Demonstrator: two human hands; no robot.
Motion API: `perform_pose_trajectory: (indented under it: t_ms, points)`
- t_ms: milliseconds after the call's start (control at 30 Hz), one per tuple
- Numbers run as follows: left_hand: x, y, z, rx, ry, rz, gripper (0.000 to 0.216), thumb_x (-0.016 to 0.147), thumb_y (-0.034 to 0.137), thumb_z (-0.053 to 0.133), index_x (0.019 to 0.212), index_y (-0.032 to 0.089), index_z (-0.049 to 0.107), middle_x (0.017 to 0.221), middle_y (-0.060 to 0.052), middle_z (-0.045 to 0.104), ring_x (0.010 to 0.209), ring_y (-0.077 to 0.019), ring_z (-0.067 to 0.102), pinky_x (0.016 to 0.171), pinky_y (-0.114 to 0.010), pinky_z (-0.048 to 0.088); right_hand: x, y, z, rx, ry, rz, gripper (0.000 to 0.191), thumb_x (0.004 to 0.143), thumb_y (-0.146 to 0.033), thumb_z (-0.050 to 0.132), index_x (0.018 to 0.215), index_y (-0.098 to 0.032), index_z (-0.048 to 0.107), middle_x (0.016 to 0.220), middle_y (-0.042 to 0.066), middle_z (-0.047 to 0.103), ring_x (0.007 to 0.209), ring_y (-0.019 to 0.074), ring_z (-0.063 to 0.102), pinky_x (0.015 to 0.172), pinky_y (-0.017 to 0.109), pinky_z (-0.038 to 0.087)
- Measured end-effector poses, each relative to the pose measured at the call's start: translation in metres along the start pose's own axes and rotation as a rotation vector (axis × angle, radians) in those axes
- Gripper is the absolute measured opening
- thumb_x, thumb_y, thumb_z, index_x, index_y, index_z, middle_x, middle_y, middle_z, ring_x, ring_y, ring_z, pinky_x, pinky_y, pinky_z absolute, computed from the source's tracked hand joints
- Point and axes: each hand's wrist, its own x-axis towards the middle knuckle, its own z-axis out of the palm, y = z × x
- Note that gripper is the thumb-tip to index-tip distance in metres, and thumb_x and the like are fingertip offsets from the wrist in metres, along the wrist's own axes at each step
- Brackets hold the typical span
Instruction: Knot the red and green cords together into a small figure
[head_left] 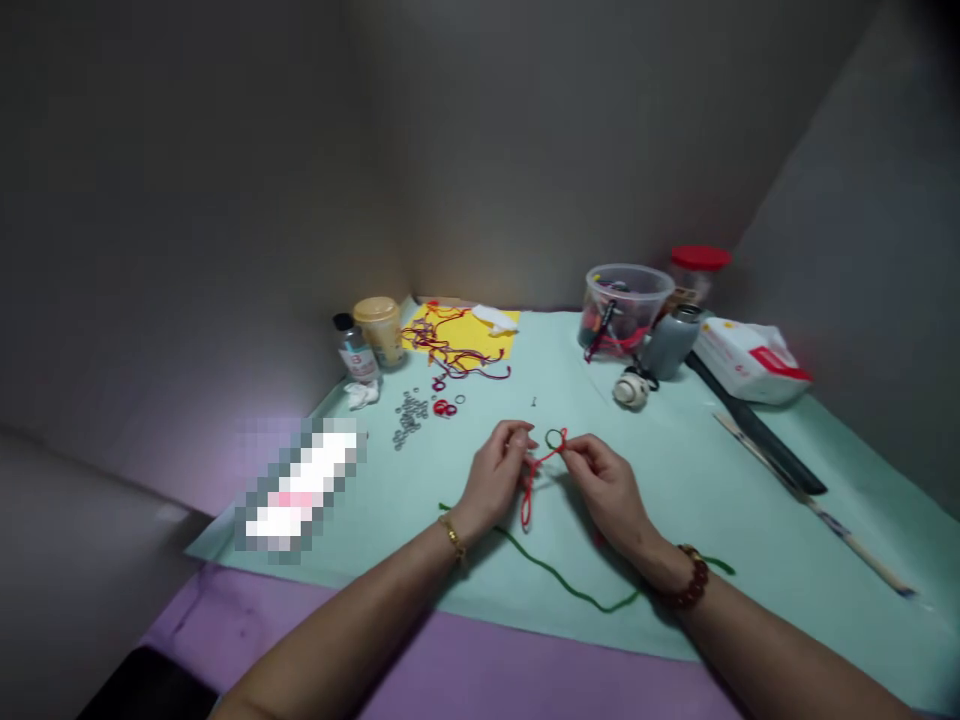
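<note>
My left hand (pixel 498 472) and my right hand (pixel 604 484) meet over a pale green mat (pixel 675 440), both pinched on a red cord (pixel 529 482). The cord runs between the fingertips and hangs in a loop below my left hand. A small dark green ring (pixel 554 438) sits at the cord's upper end between the two hands. A long green cord (pixel 577 588) trails across the mat under my wrists. A gold bracelet is on my left wrist, a brown bead bracelet on my right.
Small metal rings (pixel 409 412) and red rings (pixel 444 407) lie left of centre. Tangled cords rest on yellow paper (pixel 457 340). A small bottle (pixel 355 352), a tan cup (pixel 379 328), a clear tub (pixel 624 308), a grey bottle (pixel 672 340), a white packet (pixel 750 360) and long sticks (pixel 780 455) surround the mat.
</note>
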Motion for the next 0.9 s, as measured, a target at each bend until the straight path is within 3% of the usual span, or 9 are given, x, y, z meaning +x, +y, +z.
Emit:
perform_pose_trajectory:
  t_ms: [67, 133, 233, 333, 400, 500, 600, 767, 900]
  points:
    - [0.004, 0.008, 0.001, 0.156, 0.028, 0.130, 0.033, 0.092, 0.047, 0.049, 0.102, 0.019, 0.064, 0.102, -0.007, 0.065, 0.093, -0.0180, 0.061, 0.076, -0.026, 0.049, 0.001, -0.001, 0.000, 0.030, -0.015, -0.011, 0.019, 0.086, -0.033, 0.050, 0.081, -0.018, 0.061, 0.064, -0.002, 0.055, 0.059, 0.0129, 0.045, 0.057, 0.025, 0.037]
    - [0.010, 0.018, 0.003, 0.257, -0.009, 0.197, 0.034, 0.093, 0.045, 0.047, 0.095, 0.018, 0.068, 0.100, -0.006, 0.067, 0.097, -0.0191, 0.058, 0.085, -0.027, 0.045, 0.002, -0.003, 0.000, 0.057, -0.040, -0.023, 0.017, 0.085, -0.031, 0.050, 0.080, -0.018, 0.060, 0.064, -0.003, 0.054, 0.059, 0.0123, 0.043, 0.057, 0.024, 0.036]
    - [0.020, 0.029, 0.007, 0.290, -0.144, 0.165, 0.036, 0.092, 0.045, 0.048, 0.084, 0.016, 0.069, 0.088, -0.005, 0.067, 0.087, -0.0185, 0.058, 0.081, -0.028, 0.044, 0.002, -0.005, 0.000, 0.082, -0.057, -0.030, 0.016, 0.085, -0.030, 0.048, 0.078, -0.019, 0.058, 0.063, -0.003, 0.051, 0.059, 0.0119, 0.042, 0.057, 0.024, 0.035]
    - [0.027, 0.033, 0.011, 0.244, -0.244, 0.120, 0.025, 0.083, 0.040, 0.061, 0.079, 0.016, 0.067, 0.079, -0.003, 0.064, 0.078, -0.0166, 0.056, 0.074, -0.026, 0.044, 0.003, -0.004, 0.000, 0.087, -0.048, -0.034, 0.016, 0.084, -0.029, 0.048, 0.074, -0.019, 0.056, 0.060, -0.004, 0.047, 0.057, 0.0116, 0.040, 0.055, 0.024, 0.033]
    - [0.028, 0.032, 0.014, 0.263, -0.210, 0.176, 0.017, 0.079, 0.033, 0.066, 0.079, 0.016, 0.067, 0.080, -0.002, 0.063, 0.077, -0.0162, 0.057, 0.074, -0.026, 0.045, 0.005, -0.002, 0.001, 0.090, -0.045, -0.024, 0.016, 0.083, -0.030, 0.049, 0.071, -0.019, 0.054, 0.059, -0.005, 0.043, 0.056, 0.0114, 0.038, 0.053, 0.024, 0.031]
    - [0.023, 0.030, 0.019, 0.422, -0.047, 0.399, 0.010, 0.081, 0.027, 0.066, 0.080, 0.018, 0.068, 0.090, -0.004, 0.061, 0.090, -0.0184, 0.057, 0.084, -0.029, 0.044, 0.008, 0.002, 0.002, 0.143, -0.034, 0.030, 0.017, 0.081, -0.032, 0.051, 0.071, -0.019, 0.053, 0.059, -0.006, 0.041, 0.056, 0.0112, 0.036, 0.053, 0.024, 0.030]
    - [0.015, 0.029, 0.024, 0.603, 0.053, 0.581, 0.008, 0.085, 0.026, 0.064, 0.082, 0.020, 0.069, 0.092, -0.005, 0.059, 0.095, -0.0201, 0.054, 0.087, -0.032, 0.042, 0.011, 0.003, 0.002, 0.234, -0.023, 0.070, 0.015, 0.079, -0.032, 0.051, 0.075, -0.018, 0.056, 0.063, -0.005, 0.048, 0.059, 0.0120, 0.040, 0.057, 0.024, 0.035]
    - [0.000, 0.024, 0.031, 0.689, 0.053, 0.638, 0.013, 0.091, 0.027, 0.056, 0.087, 0.022, 0.067, 0.082, -0.005, 0.066, 0.084, -0.0207, 0.055, 0.082, -0.034, 0.041, 0.012, -0.003, 0.001, 0.400, -0.042, 0.064, 0.013, 0.075, -0.028, 0.052, 0.079, -0.018, 0.059, 0.074, -0.001, 0.059, 0.070, 0.0139, 0.050, 0.068, 0.026, 0.041]
    - [-0.011, 0.018, 0.034, 0.586, -0.012, 0.618, 0.014, 0.091, 0.026, 0.054, 0.092, 0.024, 0.068, 0.089, -0.006, 0.069, 0.088, -0.0221, 0.057, 0.084, -0.035, 0.042, 0.012, -0.007, 0.000, 0.508, -0.050, 0.116, 0.009, 0.073, -0.027, 0.058, 0.076, -0.018, 0.057, 0.070, -0.002, 0.057, 0.066, 0.0127, 0.049, 0.064, 0.024, 0.041]
